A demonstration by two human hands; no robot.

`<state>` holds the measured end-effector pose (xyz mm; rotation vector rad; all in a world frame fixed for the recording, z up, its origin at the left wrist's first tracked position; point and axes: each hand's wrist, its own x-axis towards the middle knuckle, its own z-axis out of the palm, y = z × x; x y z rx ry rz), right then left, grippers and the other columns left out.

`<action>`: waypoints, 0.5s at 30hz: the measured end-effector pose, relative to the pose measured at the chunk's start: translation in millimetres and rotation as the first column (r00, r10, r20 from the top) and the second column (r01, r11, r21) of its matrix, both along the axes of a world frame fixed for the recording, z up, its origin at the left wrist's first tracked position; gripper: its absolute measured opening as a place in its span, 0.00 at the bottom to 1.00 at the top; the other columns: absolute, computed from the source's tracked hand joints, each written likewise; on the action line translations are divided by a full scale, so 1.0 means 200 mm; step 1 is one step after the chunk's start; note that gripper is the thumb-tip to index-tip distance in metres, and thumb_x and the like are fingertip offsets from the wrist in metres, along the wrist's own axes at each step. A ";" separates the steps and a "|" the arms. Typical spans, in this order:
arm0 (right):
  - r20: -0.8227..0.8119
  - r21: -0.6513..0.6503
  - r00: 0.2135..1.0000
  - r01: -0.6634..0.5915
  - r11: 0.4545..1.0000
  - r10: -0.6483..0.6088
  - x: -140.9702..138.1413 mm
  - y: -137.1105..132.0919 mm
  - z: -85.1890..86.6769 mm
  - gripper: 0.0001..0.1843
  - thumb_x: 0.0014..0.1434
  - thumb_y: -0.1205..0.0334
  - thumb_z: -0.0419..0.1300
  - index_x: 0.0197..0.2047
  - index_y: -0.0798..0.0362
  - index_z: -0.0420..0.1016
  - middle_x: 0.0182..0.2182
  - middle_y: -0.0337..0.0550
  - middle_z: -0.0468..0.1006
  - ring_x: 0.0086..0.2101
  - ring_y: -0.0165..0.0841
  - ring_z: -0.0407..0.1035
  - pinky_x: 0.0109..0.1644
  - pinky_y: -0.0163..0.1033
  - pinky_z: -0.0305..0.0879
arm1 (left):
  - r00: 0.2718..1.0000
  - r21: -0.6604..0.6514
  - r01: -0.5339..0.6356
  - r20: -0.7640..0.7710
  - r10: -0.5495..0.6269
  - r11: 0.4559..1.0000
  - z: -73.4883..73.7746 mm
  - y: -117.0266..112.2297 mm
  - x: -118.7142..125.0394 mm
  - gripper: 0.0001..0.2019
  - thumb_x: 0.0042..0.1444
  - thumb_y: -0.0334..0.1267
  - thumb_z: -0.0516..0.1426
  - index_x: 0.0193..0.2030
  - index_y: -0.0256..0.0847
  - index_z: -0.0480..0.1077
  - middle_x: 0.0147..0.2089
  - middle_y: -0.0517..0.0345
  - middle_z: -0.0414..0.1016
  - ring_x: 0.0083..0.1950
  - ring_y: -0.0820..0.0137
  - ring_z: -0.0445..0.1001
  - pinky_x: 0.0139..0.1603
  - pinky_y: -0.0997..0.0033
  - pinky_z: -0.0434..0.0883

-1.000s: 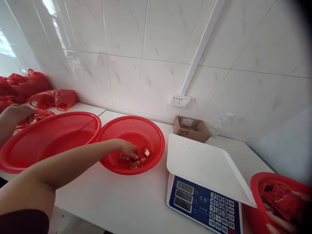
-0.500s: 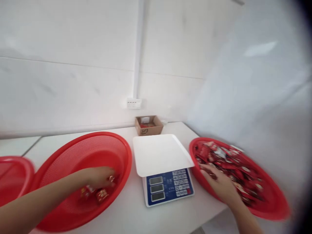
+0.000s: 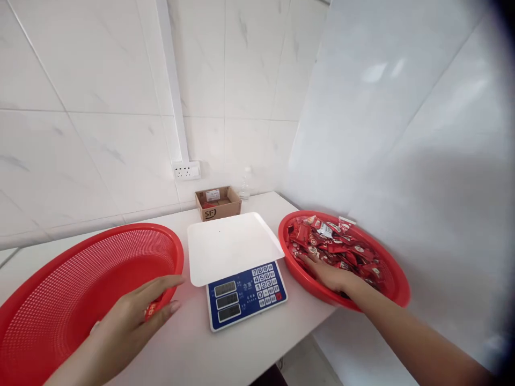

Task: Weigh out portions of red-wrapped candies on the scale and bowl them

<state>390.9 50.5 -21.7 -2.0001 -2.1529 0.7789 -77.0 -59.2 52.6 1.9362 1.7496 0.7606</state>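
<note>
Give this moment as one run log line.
left hand: at left red plastic basket | right hand: on red wrapped packets in right red plastic basket | white-and-blue scale: between baskets

Left grip (image 3: 129,321) at 8 o'clock, back of the hand uppermost. Index finger (image 3: 167,281) and thumb (image 3: 171,309) parted, both directed toward 2 o'clock; remaining digits hidden, closure undetermined. Right grip (image 3: 330,274) at 4 o'clock, palm down, fingers (image 3: 316,264) extended toward 10 o'clock; underside concealed, closure undetermined. Right forearm (image 3: 406,332) bare, slanting in from 4 o'clock.
</note>
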 end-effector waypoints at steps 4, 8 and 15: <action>0.041 0.112 0.996 0.071 0.991 -0.076 -0.03 0.05 -0.07 0.34 0.55 0.58 0.57 0.65 0.46 0.60 0.64 0.49 0.56 0.59 0.54 0.57 0.58 0.58 0.58 | 0.995 -0.046 0.093 -0.021 -0.094 0.995 -0.03 -0.03 0.24 0.18 0.58 0.53 0.51 0.53 0.54 0.71 0.50 0.60 0.78 0.51 0.59 0.75 0.52 0.60 0.72; 0.008 0.148 1.000 0.012 0.989 -0.013 0.01 0.07 -0.03 0.29 0.53 0.63 0.57 0.60 0.53 0.67 0.53 0.53 0.73 0.50 0.50 0.69 0.55 0.50 0.62 | 0.987 -0.041 0.160 0.024 -0.159 0.986 -0.08 0.02 0.37 0.18 0.61 0.50 0.49 0.54 0.52 0.70 0.54 0.59 0.75 0.56 0.62 0.72 0.56 0.62 0.70; -0.331 0.186 0.927 0.248 0.951 -0.177 0.16 0.09 0.08 0.28 0.55 0.49 0.56 0.56 0.54 0.68 0.52 0.48 0.74 0.52 0.45 0.68 0.56 0.47 0.63 | 0.983 -0.090 0.176 0.061 -0.171 0.980 -0.16 0.09 0.37 0.19 0.61 0.51 0.49 0.55 0.51 0.69 0.56 0.58 0.73 0.59 0.61 0.70 0.59 0.60 0.67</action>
